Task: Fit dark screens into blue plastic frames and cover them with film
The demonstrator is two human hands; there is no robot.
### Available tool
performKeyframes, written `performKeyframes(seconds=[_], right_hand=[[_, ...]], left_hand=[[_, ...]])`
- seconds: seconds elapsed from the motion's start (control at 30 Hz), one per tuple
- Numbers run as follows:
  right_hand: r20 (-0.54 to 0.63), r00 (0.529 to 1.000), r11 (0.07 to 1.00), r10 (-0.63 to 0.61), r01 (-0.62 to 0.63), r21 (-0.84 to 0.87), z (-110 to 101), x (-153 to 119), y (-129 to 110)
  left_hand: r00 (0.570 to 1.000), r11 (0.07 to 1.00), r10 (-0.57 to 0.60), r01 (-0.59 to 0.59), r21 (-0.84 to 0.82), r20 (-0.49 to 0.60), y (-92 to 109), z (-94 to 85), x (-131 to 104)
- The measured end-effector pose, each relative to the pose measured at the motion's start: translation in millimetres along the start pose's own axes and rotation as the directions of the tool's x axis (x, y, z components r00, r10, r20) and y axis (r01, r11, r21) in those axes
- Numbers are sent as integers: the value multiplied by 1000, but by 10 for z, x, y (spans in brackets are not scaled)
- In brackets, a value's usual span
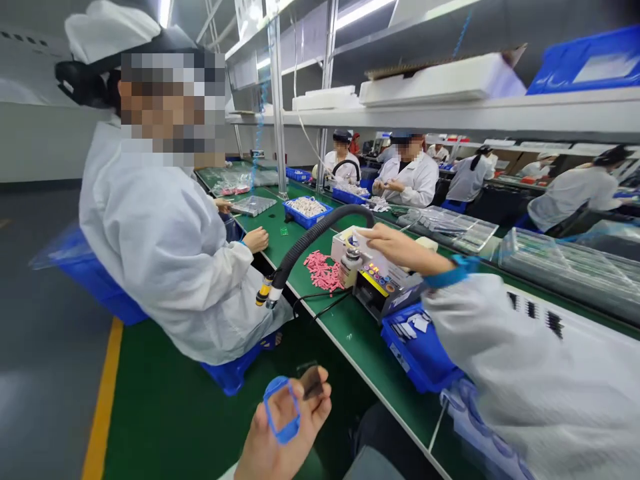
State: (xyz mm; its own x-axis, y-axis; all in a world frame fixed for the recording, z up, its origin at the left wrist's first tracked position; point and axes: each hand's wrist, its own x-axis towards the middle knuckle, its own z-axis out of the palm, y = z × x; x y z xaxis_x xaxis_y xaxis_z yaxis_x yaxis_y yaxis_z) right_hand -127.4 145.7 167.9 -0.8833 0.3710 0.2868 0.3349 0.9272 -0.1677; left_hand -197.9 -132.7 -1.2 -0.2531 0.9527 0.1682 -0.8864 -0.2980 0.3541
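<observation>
Two small items sit in your left hand (303, 432): a blue squarish frame (287, 436), held in front of the palm between thumb and fingers, and a dark flat piece (312, 382) at the fingertips. That hand is partly curled round both, below and clear of the bench (361, 360), near your lap. Your right hand (397, 248) reaches over the bench, fingers extended and angled down at a white item (369, 248) beside a metal-topped bottle (351, 268); whether they grip it cannot be told from this view. A blue band (453, 271) circles that wrist.

Just right of the bottle stands a control box (383, 285) with coloured buttons, and to its left lies a heap of pink pieces (321, 272). Nearer you, a blue tray (423, 373) holds small white and dark pieces. A black flexible hose (309, 238) arches over the bench, its nozzle out past the edge. Farther along are a small green board (284, 231) and a blue bin (311, 222) of white parts. On your left, a white-coated co-worker (167, 240) sits with one hand (257, 240) at the bench edge.
</observation>
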Motion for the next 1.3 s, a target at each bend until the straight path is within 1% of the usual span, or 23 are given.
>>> performKeyframes(seconds=[0.1, 0.17, 0.2, 0.27, 0.33, 0.37, 0.5, 0.57, 0.67, 0.8, 0.87, 0.97, 1.07, 1.17, 1.3], right_hand=[[-46, 999, 995, -17, 22, 99, -226, -632, -266], [-89, 988, 959, -126, 145, 245, -317, -1064, -467], [-84, 981, 943, -177, 194, 272, -336, -1247, -567], [-29, 970, 933, -242, 241, 269, -332, -1510, -741], [28, 967, 948, -254, 243, 205, -293, -1641, -861], [29, 968, 955, -251, 242, 171, -271, -1672, -899], [-49, 970, 967, -239, 242, 77, -193, -1718, -959], [-24, 971, 969, -239, 240, 56, -157, -1733, -971], [10, 974, 973, -226, 226, 51, -94, -1761, -970], [-55, 977, 977, -208, 210, 42, 0, -1855, -908], [-42, 978, 977, -205, 207, 52, 33, -1914, -878], [-4, 981, 977, -193, 192, 95, 55, -1958, -871], [-25, 991, 981, -131, 133, 138, 74, -1946, -879], [-45, 997, 987, -62, 68, 146, 98, -1954, -856], [-43, 994, 975, -98, 105, 195, 78, -1992, -812]], left_hand=[[999, 998, 15, -17, 54, 39, -70, 215, 176], [998, 998, 1, -5, 69, 66, -133, 316, 266], [997, 997, -11, 6, 71, 73, -169, 353, 299], [997, 996, -39, 33, 79, 67, -248, 407, 342], [996, 993, -66, 60, 102, 58, -329, 449, 368], [995, 991, -76, 69, 117, 60, -367, 467, 377], [989, 984, -95, 75, 163, 116, -483, 517, 396], [987, 981, -92, 67, 185, 130, -515, 526, 397], [991, 970, -81, 54, 235, 105, -527, 543, 401], [995, 956, -58, 32, 291, 81, -508, 581, 413], [995, 958, -54, 28, 287, 83, -505, 586, 418], [994, 960, -83, 59, 275, 77, -518, 583, 428], [995, 953, -80, 58, 299, 61, -537, 601, 448], [995, 952, -72, 47, 301, 72, -551, 620, 468], [987, 952, -123, 87, 294, 105, -581, 572, 467]])
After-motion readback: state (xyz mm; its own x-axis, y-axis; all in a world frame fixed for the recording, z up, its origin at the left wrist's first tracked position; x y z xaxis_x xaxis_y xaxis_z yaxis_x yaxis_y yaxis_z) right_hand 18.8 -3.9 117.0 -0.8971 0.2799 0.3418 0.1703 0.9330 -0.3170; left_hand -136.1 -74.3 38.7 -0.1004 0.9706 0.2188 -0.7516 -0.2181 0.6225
